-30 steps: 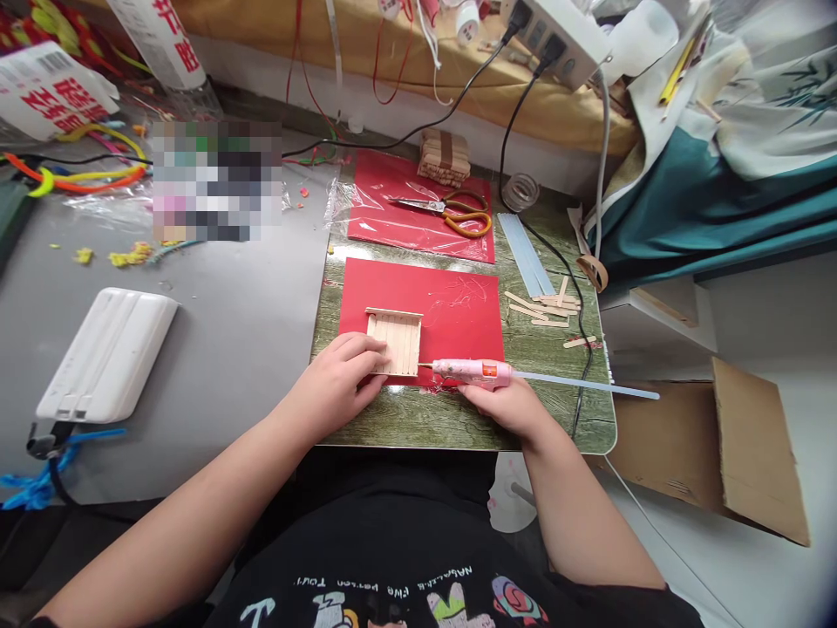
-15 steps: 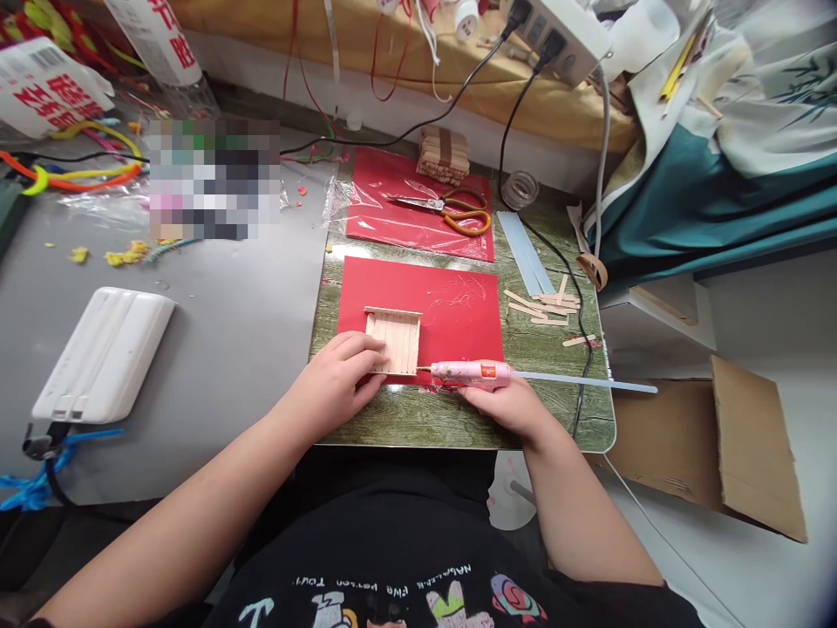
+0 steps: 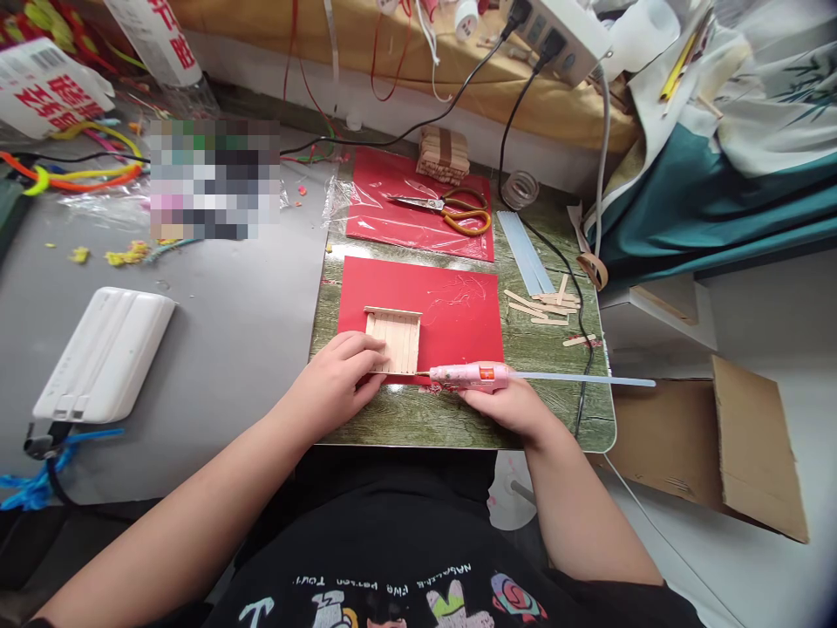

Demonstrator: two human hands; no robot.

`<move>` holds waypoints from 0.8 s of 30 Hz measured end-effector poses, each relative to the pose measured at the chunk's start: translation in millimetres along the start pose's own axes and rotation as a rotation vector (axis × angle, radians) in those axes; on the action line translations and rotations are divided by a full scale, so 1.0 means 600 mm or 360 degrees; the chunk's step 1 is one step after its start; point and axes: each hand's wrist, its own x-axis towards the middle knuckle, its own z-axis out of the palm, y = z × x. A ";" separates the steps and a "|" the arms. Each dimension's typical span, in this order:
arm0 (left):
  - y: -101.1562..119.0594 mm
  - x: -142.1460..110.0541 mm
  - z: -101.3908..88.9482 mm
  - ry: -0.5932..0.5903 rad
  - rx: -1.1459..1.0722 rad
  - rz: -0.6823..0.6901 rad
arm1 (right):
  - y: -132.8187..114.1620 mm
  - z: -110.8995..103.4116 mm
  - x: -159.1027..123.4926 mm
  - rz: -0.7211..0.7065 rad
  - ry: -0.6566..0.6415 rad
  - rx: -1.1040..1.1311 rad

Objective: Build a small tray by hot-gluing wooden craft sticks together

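Observation:
A small square panel of wooden craft sticks [image 3: 395,338], with a raised strip along its far edge, lies on a red sheet [image 3: 461,318]. My left hand [image 3: 350,371] is closed on its near left corner, fingers on top and thumb at the near edge. In my right hand [image 3: 506,401] is a pink hot glue gun [image 3: 467,376], its nozzle pointing left at the panel's near right corner. A long translucent glue stick [image 3: 581,378] sticks out from the back of the gun. My right fingers are partly hidden behind the gun body.
Orange-handled scissors [image 3: 467,209] lie on a plastic-wrapped red pack [image 3: 385,222], beside a bundle of craft sticks [image 3: 445,155]. To the right are spare glue sticks [image 3: 525,253], loose stick pieces [image 3: 542,307] and a black cord [image 3: 555,249]. A white power bank [image 3: 105,353] sits left.
The glue gun has shifted very slightly left and down, its nozzle now closer to the panel's near right corner. My left hand and the panel stay in place.

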 end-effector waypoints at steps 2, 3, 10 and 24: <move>0.000 0.000 0.000 0.0005 -0.0001 0.0003 | -0.001 -0.002 0.000 -0.0012 -0.0017 0.0041; 0.000 0.000 0.000 0.0006 0.0002 0.0008 | 0.000 -0.003 -0.001 -0.0009 -0.0013 0.0072; -0.005 -0.002 0.003 -0.0002 0.0017 0.0003 | 0.008 -0.015 -0.012 0.0179 0.0027 0.0223; -0.003 -0.001 0.001 -0.0020 -0.0002 0.0003 | 0.016 -0.005 -0.024 0.0117 0.0064 -0.0008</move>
